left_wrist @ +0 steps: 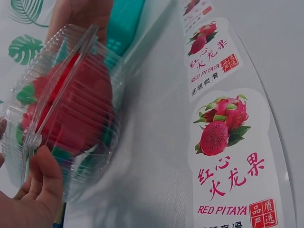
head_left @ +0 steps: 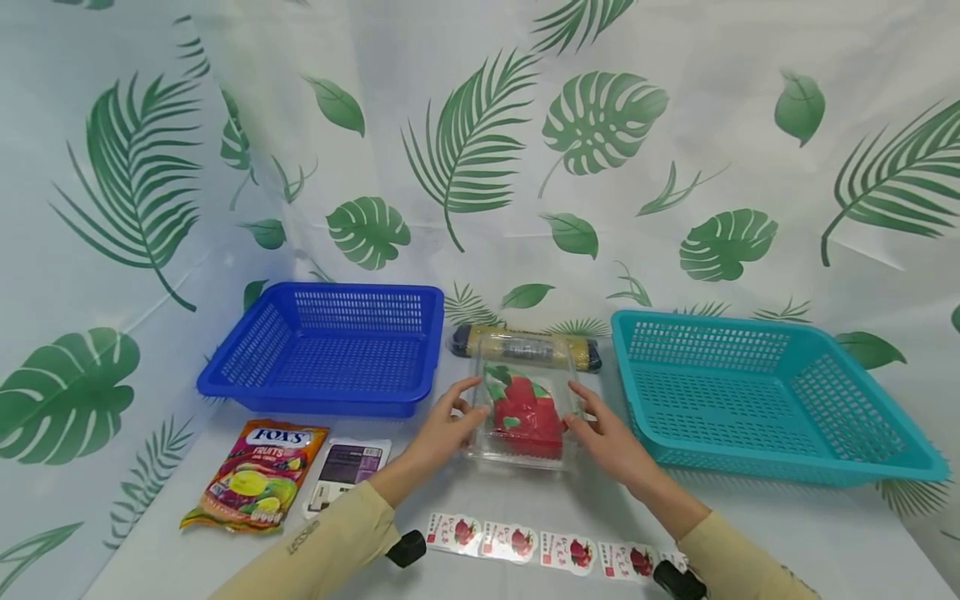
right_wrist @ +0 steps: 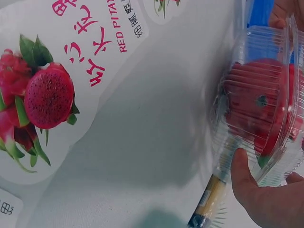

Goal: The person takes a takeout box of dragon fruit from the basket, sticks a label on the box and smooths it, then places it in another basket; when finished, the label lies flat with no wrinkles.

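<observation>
A clear plastic clamshell box (head_left: 517, 459) holds a red dragon fruit (head_left: 528, 412) with green tips, in the middle of the table. My left hand (head_left: 448, 429) grips the box's left edge, and its fingers and thumb pinch the rim in the left wrist view. On the opposite side, my right hand (head_left: 611, 442) holds the right edge, its thumb (right_wrist: 242, 173) against the clear wall. The two rims of the box run close together in both wrist views. Nearer to me lies a strip of dragon fruit labels (head_left: 513, 542), printed RED PITAYA.
A blue basket (head_left: 318, 398) stands at the back left, a teal basket (head_left: 757, 462) on the right. Behind the box lies a long yellow packet (head_left: 585, 352) with dark ends. A Fox's candy bag (head_left: 258, 479) and a purple-and-white packet (head_left: 348, 471) lie front left.
</observation>
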The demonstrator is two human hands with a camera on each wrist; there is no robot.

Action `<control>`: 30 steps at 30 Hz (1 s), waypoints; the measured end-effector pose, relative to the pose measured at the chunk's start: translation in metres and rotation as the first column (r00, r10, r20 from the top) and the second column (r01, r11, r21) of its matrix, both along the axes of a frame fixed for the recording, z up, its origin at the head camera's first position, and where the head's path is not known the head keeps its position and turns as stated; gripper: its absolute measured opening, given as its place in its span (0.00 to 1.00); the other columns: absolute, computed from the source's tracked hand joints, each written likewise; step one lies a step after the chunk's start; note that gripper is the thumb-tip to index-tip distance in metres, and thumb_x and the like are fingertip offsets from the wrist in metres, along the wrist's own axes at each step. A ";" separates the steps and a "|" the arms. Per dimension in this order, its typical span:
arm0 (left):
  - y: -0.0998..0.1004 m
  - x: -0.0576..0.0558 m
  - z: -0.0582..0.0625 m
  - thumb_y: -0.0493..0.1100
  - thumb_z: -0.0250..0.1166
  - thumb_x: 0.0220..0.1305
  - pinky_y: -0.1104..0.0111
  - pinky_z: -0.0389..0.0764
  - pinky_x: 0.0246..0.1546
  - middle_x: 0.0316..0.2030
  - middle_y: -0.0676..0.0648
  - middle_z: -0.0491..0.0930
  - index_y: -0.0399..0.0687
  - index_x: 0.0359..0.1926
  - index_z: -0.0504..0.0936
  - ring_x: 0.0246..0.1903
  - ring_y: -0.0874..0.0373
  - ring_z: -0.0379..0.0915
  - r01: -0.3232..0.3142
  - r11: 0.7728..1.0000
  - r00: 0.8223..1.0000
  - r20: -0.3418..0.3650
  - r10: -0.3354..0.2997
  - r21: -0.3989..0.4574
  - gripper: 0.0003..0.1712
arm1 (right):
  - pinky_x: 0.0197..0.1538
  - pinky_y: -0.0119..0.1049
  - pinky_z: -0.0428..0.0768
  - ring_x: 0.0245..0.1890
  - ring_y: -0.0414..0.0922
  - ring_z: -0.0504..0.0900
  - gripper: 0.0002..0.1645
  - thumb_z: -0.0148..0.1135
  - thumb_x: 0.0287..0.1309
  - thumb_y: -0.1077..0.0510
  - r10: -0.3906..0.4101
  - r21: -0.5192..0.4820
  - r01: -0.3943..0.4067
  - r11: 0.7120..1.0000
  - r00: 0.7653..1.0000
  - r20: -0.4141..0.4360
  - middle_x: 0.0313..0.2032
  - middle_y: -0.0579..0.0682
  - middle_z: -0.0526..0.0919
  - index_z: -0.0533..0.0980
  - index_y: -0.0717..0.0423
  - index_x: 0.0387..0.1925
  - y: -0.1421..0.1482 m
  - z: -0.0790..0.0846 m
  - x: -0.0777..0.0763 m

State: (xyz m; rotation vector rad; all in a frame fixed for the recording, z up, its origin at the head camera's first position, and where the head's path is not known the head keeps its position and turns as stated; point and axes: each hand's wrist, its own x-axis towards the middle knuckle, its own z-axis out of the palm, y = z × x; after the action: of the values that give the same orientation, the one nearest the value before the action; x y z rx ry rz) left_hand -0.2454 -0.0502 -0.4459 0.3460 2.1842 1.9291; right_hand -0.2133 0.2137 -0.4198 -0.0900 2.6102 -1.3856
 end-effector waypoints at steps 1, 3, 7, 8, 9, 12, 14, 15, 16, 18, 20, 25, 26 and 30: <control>0.000 0.000 0.000 0.46 0.59 0.71 0.66 0.70 0.25 0.37 0.45 0.65 0.56 0.72 0.62 0.21 0.59 0.63 0.001 1.000 1.000 0.002 -0.001 -0.001 0.31 | 0.59 0.59 0.71 0.66 0.65 0.65 0.39 0.49 0.72 0.40 -0.001 0.000 0.001 1.000 1.000 0.003 0.72 0.67 0.52 0.48 0.42 0.77 0.000 0.000 0.000; 0.000 0.001 0.002 0.46 0.59 0.72 0.65 0.69 0.25 0.37 0.45 0.65 0.57 0.73 0.62 0.21 0.59 0.63 0.004 1.000 1.000 0.009 -0.004 -0.003 0.31 | 0.59 0.59 0.71 0.66 0.66 0.64 0.39 0.49 0.72 0.41 -0.001 0.005 0.001 1.000 1.000 0.006 0.72 0.67 0.52 0.48 0.42 0.77 0.000 -0.001 -0.001; 0.000 0.005 0.012 0.43 0.58 0.72 0.64 0.69 0.25 0.36 0.44 0.64 0.52 0.73 0.61 0.21 0.58 0.62 0.016 1.000 1.000 0.013 -0.016 -0.009 0.31 | 0.59 0.60 0.71 0.66 0.67 0.63 0.39 0.49 0.72 0.42 0.007 0.006 -0.007 1.000 1.000 0.009 0.72 0.67 0.51 0.47 0.43 0.77 0.001 -0.001 -0.001; 0.000 0.007 0.016 0.42 0.57 0.72 0.64 0.69 0.25 0.36 0.44 0.64 0.51 0.73 0.61 0.21 0.57 0.62 0.020 1.000 1.000 0.012 -0.019 -0.010 0.30 | 0.59 0.60 0.71 0.66 0.67 0.63 0.39 0.49 0.72 0.42 0.009 0.005 -0.010 1.000 1.000 0.009 0.72 0.67 0.51 0.47 0.43 0.77 0.002 -0.001 -0.001; 0.000 0.009 0.020 0.41 0.57 0.72 0.64 0.69 0.25 0.36 0.43 0.64 0.50 0.72 0.62 0.21 0.58 0.62 0.024 1.000 1.000 0.007 -0.024 -0.013 0.30 | 0.59 0.60 0.71 0.66 0.67 0.62 0.40 0.48 0.72 0.41 0.013 0.003 -0.013 1.000 1.000 0.008 0.72 0.68 0.51 0.46 0.43 0.77 0.002 -0.001 -0.001; -0.001 0.014 0.029 0.41 0.57 0.72 0.65 0.70 0.24 0.35 0.43 0.65 0.46 0.72 0.62 0.21 0.59 0.62 0.035 0.999 0.999 -0.029 -0.036 -0.017 0.30 | 0.59 0.60 0.71 0.67 0.67 0.62 0.41 0.48 0.71 0.38 0.018 0.003 -0.018 1.000 1.000 0.007 0.72 0.68 0.50 0.46 0.43 0.77 0.002 0.000 0.000; -0.001 0.015 0.031 0.41 0.57 0.72 0.65 0.71 0.24 0.35 0.43 0.65 0.45 0.71 0.62 0.20 0.59 0.62 0.040 0.999 0.998 -0.044 -0.041 -0.017 0.30 | 0.60 0.61 0.70 0.67 0.68 0.61 0.42 0.48 0.70 0.37 0.021 0.002 -0.021 1.000 1.000 0.006 0.72 0.68 0.50 0.46 0.43 0.77 0.002 0.000 0.000; -0.002 0.014 0.030 0.41 0.57 0.72 0.65 0.71 0.23 0.35 0.43 0.65 0.45 0.71 0.63 0.20 0.59 0.62 0.041 0.999 0.998 -0.049 -0.041 -0.019 0.30 | 0.60 0.61 0.70 0.67 0.68 0.61 0.42 0.47 0.70 0.36 0.022 0.001 -0.022 1.000 1.000 0.005 0.72 0.68 0.50 0.46 0.43 0.77 0.002 -0.001 0.000; -0.002 0.014 0.030 0.41 0.58 0.72 0.65 0.71 0.23 0.35 0.42 0.66 0.45 0.71 0.63 0.20 0.59 0.62 0.041 0.999 0.998 -0.051 -0.042 -0.021 0.30 | 0.60 0.61 0.70 0.67 0.68 0.61 0.43 0.47 0.70 0.35 0.022 -0.001 -0.022 1.000 1.000 0.006 0.72 0.68 0.50 0.46 0.43 0.77 0.002 -0.001 0.000; -0.002 0.010 0.024 0.41 0.57 0.72 0.64 0.70 0.23 0.35 0.42 0.66 0.46 0.71 0.62 0.20 0.58 0.62 0.040 0.999 0.998 -0.047 -0.041 -0.029 0.30 | 0.60 0.61 0.69 0.67 0.68 0.60 0.43 0.47 0.70 0.35 0.025 -0.005 -0.025 1.000 1.000 0.004 0.72 0.68 0.50 0.45 0.43 0.77 0.002 -0.001 0.000; -0.001 0.005 0.017 0.43 0.58 0.72 0.64 0.70 0.23 0.35 0.43 0.67 0.48 0.72 0.62 0.20 0.58 0.63 0.036 0.998 0.999 -0.039 -0.038 -0.042 0.30 | 0.60 0.61 0.69 0.67 0.68 0.60 0.41 0.46 0.71 0.37 0.024 -0.011 -0.024 1.000 1.000 0.003 0.72 0.68 0.49 0.45 0.44 0.77 0.002 -0.002 -0.001; -0.001 -0.004 -0.001 0.50 0.58 0.72 0.66 0.71 0.22 0.37 0.43 0.68 0.53 0.73 0.61 0.20 0.59 0.63 0.029 0.998 0.997 -0.064 -0.033 -0.063 0.32 | 0.61 0.62 0.68 0.68 0.68 0.57 0.40 0.46 0.72 0.38 0.017 -0.005 -0.017 1.000 1.000 0.006 0.73 0.66 0.49 0.44 0.42 0.77 0.003 -0.003 -0.001; -0.001 -0.004 -0.002 0.50 0.58 0.72 0.66 0.71 0.22 0.37 0.43 0.68 0.53 0.73 0.61 0.21 0.59 0.63 0.031 0.998 0.997 -0.070 -0.035 -0.063 0.32 | 0.61 0.62 0.68 0.69 0.67 0.56 0.41 0.45 0.72 0.38 0.015 -0.003 -0.015 1.000 1.000 0.007 0.73 0.66 0.49 0.44 0.41 0.77 0.003 -0.003 0.000; -0.005 0.002 -0.006 0.50 0.56 0.74 0.64 0.75 0.23 0.38 0.43 0.68 0.56 0.73 0.61 0.22 0.59 0.65 0.021 0.998 0.995 -0.093 -0.027 -0.064 0.31 | 0.60 0.59 0.70 0.69 0.66 0.58 0.41 0.45 0.71 0.36 0.008 -0.013 -0.008 1.000 1.000 0.007 0.73 0.65 0.51 0.45 0.40 0.77 0.006 -0.004 0.008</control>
State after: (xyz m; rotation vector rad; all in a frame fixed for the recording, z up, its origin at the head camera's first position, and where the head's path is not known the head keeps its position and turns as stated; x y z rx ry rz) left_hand -0.2438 -0.0554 -0.4516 0.4589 2.2825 1.8627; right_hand -0.2054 0.2198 -0.4236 -0.0965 2.5925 -1.3983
